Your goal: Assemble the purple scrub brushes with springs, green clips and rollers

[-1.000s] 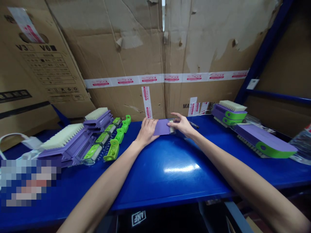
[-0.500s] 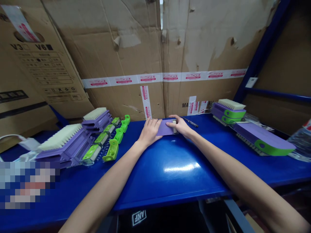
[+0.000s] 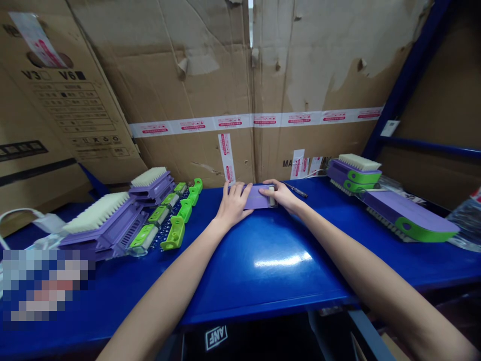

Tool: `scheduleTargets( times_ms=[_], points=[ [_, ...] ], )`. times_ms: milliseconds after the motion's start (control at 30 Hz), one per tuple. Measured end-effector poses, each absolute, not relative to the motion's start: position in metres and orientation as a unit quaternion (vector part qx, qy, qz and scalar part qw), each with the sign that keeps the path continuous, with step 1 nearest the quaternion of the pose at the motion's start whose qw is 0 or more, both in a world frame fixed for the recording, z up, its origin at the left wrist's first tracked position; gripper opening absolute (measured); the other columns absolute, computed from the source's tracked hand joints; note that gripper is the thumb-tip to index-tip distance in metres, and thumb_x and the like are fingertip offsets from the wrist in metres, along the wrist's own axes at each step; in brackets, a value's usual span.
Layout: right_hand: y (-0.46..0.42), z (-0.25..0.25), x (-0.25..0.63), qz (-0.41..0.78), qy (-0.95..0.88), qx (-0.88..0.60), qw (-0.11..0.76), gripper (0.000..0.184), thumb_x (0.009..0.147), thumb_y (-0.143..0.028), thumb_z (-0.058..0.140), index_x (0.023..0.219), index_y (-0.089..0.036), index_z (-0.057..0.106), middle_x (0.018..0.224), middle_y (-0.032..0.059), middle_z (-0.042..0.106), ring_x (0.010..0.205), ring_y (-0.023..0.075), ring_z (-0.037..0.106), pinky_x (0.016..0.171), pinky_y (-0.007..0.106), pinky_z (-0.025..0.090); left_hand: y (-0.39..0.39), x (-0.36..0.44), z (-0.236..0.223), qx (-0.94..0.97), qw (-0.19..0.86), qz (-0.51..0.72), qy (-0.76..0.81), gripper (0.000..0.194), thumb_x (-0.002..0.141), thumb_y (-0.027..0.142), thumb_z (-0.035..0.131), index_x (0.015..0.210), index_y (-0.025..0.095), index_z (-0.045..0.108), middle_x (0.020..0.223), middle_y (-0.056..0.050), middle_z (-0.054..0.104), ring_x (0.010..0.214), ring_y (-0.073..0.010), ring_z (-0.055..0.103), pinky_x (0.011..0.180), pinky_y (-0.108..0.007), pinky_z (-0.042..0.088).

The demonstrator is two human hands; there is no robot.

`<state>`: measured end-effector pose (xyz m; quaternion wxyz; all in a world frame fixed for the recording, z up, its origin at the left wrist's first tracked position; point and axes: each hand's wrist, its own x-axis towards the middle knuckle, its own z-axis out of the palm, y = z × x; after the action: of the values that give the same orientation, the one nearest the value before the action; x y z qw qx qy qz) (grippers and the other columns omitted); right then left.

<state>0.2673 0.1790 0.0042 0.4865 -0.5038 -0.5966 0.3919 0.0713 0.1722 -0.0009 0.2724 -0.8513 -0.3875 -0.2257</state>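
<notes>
A flat purple brush body (image 3: 256, 197) lies on the blue table at the middle, with a pale block inside clear plastic at its right end. My left hand (image 3: 233, 204) grips its left end, fingers over the top and thumb along the near edge. On the right end, my right hand (image 3: 282, 194) is closed round it, thumb on top near the pale block. The underside is hidden. Just right of my right hand lies a thin screwdriver-like tool (image 3: 297, 190).
Purple bristled brush bodies (image 3: 116, 213) stand at the left, beside several green-topped clear blocks (image 3: 158, 214), small springs and green end caps (image 3: 175, 233). At the right are purple-and-green brushes (image 3: 409, 213) and a plastic bag (image 3: 468, 223). Cardboard (image 3: 180, 90) rises behind the table (image 3: 270, 286).
Both hands stay on the purple brush body. The left fingers have spread slightly across it. The whole view has shifted a little to the right.
</notes>
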Motion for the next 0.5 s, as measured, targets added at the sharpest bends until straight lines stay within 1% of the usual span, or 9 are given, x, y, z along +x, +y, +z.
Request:
scheduleTargets(
  times_ms=[133,333,500],
  points=[
    [0.1789,0.0045,0.2677,0.392,-0.591,-0.511,0.486,0.055,0.068,-0.04,0.072,0.114,-0.014,0.057,0.096,0.0071,0.066,0.081,0.0159,0.061,0.075,0.029,0.049,0.172,0.0716,-0.0023,-0.833,0.28,-0.236,-0.414,0.079,0.073,0.045,0.067,0.138,0.01,0.038,0.131,-0.022,0.048,0.124,-0.0355,0.042,0.11,-0.057,0.017],
    [0.1816,0.0018,0.2708,0.39,-0.586,-0.517,0.487,0.053,0.07,-0.044,0.07,0.112,-0.015,0.058,0.095,0.0062,0.066,0.08,0.0156,0.061,0.073,0.028,0.05,0.1711,0.073,-0.0034,-0.819,0.267,-0.25,-0.442,0.081,0.073,0.047,0.066,0.138,0.009,0.038,0.132,-0.023,0.046,0.126,-0.0363,0.04,0.109,-0.057,0.017],
    [0.1814,0.0021,0.2709,0.382,-0.598,-0.513,0.483,0.055,0.071,-0.043,0.07,0.115,-0.014,0.057,0.093,0.007,0.067,0.078,0.0161,0.062,0.073,0.03,0.051,0.1722,0.0734,-0.0036,-0.815,0.255,-0.251,-0.456,0.082,0.074,0.049,0.064,0.139,0.009,0.036,0.134,-0.024,0.045,0.128,-0.0364,0.038,0.109,-0.057,0.017]
  ],
)
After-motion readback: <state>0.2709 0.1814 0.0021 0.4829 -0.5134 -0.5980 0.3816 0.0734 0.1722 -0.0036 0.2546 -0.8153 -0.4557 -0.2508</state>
